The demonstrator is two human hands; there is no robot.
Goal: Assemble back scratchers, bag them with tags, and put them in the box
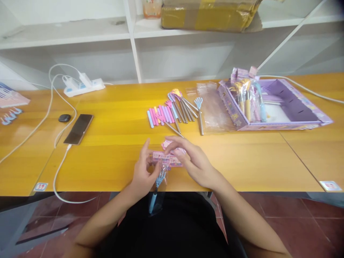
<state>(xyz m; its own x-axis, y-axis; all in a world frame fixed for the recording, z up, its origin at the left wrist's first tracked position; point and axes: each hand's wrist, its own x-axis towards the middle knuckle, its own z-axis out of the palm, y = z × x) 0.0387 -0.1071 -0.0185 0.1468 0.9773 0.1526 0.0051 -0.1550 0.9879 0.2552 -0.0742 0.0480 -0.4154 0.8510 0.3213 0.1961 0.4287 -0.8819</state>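
My left hand (143,173) pinches the top of a clear bag with a pink printed card (158,156) between thumb and fingers. Inside the bag, a blue hand-shaped back scratcher (153,202) hangs over the table's front edge. My right hand (195,161) is over more pink printed cards (176,163), fingers curved and apart from the thumb; it grips nothing that I can see. Beyond my hands lie several metal-rod back scratchers (185,111) with coloured hand heads, and a row of pastel handle sleeves (165,114). One blue-headed scratcher (200,118) lies apart.
Clear plastic bags (211,107) lie beside a purple display box (295,125) holding bagged scratchers. At left are a charging phone (79,129), a black case (64,118), a power strip (84,87) and loose white cables. A taped carton (206,16) sits on the shelf.
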